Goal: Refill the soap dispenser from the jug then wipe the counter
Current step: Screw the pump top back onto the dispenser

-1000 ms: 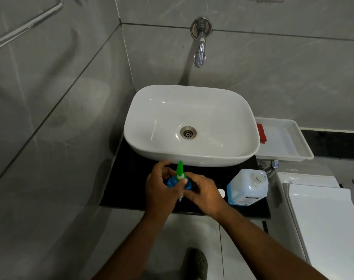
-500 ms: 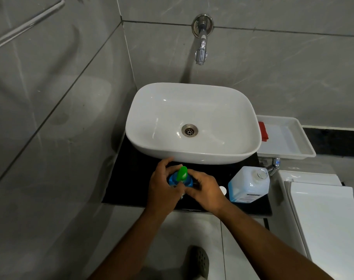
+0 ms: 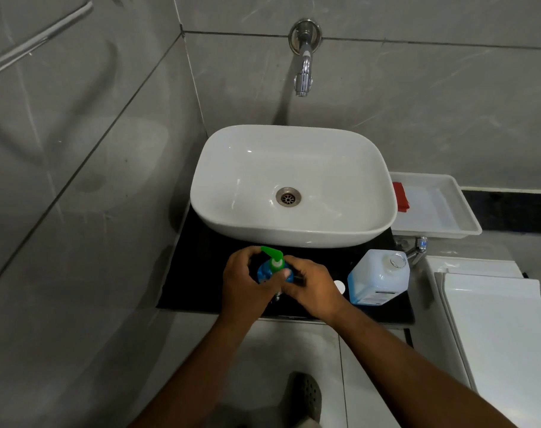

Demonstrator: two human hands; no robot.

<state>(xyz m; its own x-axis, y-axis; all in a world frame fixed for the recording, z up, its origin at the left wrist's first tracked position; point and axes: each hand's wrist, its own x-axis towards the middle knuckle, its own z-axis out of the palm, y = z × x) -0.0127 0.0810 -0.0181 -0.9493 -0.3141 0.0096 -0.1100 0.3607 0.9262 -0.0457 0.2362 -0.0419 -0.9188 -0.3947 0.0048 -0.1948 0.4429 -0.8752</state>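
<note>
A blue soap dispenser (image 3: 264, 272) with a green pump head (image 3: 274, 258) stands on the black counter (image 3: 201, 273) in front of the white basin (image 3: 293, 186). My left hand (image 3: 243, 285) wraps around the bottle's left side. My right hand (image 3: 312, 287) has its fingers on the pump collar at the bottle's top. The pump spout points up and to the left. A clear jug (image 3: 378, 276) with pale blue liquid lies on its side to the right on the counter, its mouth uncapped. A small white cap (image 3: 340, 286) lies between my right hand and the jug.
A white tray (image 3: 442, 208) holding a red cloth (image 3: 400, 195) sits right of the basin. A wall tap (image 3: 304, 60) hangs above the basin. A white toilet tank lid (image 3: 494, 319) is at the right. Grey tiled wall closes the left side.
The green pump head has turned: its spout pointed straight up a second ago and now points up-left. Both hands have stayed on the dispenser.
</note>
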